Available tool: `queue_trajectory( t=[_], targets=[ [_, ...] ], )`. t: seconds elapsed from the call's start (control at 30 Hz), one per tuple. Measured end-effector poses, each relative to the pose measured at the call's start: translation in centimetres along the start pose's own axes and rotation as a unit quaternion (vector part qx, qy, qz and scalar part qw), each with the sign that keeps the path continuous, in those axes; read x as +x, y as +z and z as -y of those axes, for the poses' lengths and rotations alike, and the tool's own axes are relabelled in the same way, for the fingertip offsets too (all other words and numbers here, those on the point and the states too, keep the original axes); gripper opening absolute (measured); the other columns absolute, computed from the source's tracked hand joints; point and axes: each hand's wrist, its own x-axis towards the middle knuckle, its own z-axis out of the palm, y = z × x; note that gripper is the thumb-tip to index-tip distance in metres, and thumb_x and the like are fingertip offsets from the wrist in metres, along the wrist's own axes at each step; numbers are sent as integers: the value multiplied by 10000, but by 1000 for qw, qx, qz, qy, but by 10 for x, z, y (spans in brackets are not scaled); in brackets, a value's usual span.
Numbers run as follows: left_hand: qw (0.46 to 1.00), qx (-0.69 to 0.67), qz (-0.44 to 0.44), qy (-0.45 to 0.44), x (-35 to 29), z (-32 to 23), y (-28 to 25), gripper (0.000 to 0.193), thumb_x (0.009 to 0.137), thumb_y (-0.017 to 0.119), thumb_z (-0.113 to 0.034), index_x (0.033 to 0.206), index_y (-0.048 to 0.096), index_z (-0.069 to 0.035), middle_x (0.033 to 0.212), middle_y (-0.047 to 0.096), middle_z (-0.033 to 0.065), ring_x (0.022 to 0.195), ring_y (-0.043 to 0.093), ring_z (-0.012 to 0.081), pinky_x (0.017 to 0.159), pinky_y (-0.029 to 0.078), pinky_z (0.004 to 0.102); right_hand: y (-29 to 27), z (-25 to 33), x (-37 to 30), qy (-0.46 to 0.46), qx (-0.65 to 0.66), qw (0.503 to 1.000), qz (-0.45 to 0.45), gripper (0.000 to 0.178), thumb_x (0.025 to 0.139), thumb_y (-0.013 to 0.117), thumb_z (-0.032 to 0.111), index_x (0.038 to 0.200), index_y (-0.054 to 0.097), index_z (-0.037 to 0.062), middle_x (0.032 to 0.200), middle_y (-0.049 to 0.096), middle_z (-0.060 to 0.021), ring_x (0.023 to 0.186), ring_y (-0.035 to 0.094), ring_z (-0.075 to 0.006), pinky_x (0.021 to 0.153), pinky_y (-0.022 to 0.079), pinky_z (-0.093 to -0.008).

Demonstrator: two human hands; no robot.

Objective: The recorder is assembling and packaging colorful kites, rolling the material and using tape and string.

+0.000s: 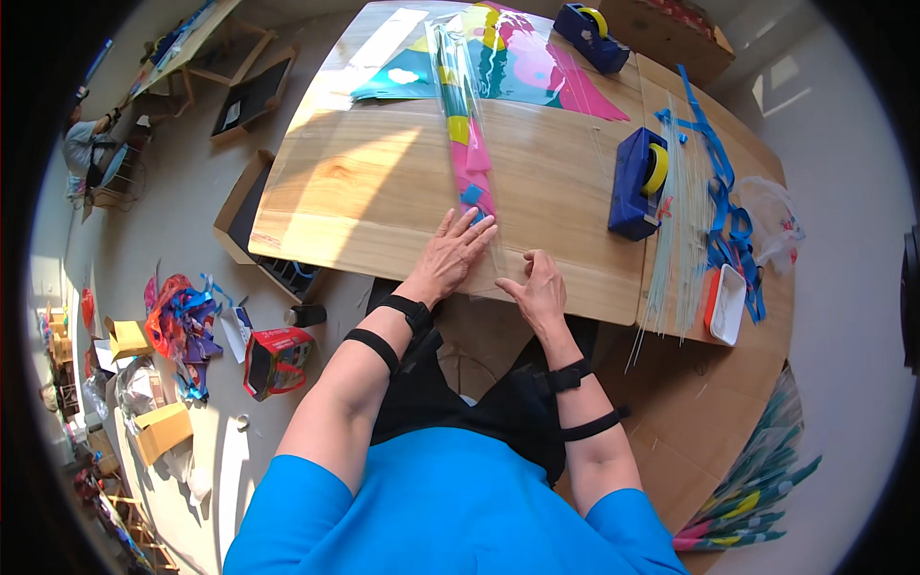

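A long, slim roll of pink, yellow and teal printed sheet (pixel 459 131) lies lengthwise on the table in a clear plastic sleeve (pixel 447 43). Blue pieces (pixel 471 195) show at its near end. My left hand (pixel 448 252) rests on that end, fingers stretched out and flat, partly covering it. Just right of the sleeve's near end is my right hand (pixel 539 290). Its fingers are half curled and its thumb points left, apart from the forefinger. The thumb tip is close to the clear film; whether it touches cannot be made out.
Flat printed sheets (pixel 522 57) lie at the table's far side. Two blue tape dispensers (pixel 633 187) (pixel 592 36) stand to the right. Beyond the nearer one are thin clear rods (pixel 682 220), blue ribbon (pixel 721 158) and a white tray (pixel 730 305). Boxes and bags (pixel 278 362) crowd the left floor.
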Motion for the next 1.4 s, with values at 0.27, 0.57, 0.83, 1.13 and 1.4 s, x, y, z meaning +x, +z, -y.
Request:
queue_trajectory(
  t=[0.27,0.57,0.83,1.13,1.4],
  targets=[
    [999,-4,-20,36,14,-6,5,522,904,609,-245,1390,487,-100,1527,379,45,1463,253,231,1217,123,475,-11,-17,9,-261,-193,945,35,540,807,606,59,1336,556,156,1127,526,-74,1018,545,-251,826,463,-381],
    [998,0,29,50,11,8,9,520,944,534,-285,1442,452,-157,1558,341,0,1475,228,204,1222,104,469,-5,-37,17,-170,-10,985,21,503,762,554,-41,1233,653,103,1026,547,-100,959,536,-280,861,452,-382],
    [998,-38,23,42,10,9,9,487,957,491,-275,1441,463,-224,1556,352,-35,1465,258,194,1218,119,477,-17,-22,7,-231,-48,971,-41,363,752,625,-21,1103,667,61,1023,571,-90,970,548,-273,848,458,-379],
    [997,-63,-4,48,8,12,14,495,933,527,-255,1424,492,-203,1538,387,-19,1453,290,203,1217,127,478,23,-5,3,-322,-71,940,83,139,766,663,109,863,574,64,899,546,-95,910,553,-267,782,454,-376],
    [998,-33,-6,51,10,12,11,476,931,523,-296,1401,507,-224,1532,394,-33,1446,304,198,1213,147,476,-5,-14,-42,-300,-145,940,71,102,792,610,99,850,533,66,858,498,-110,857,525,-262,743,430,-363]
  ],
)
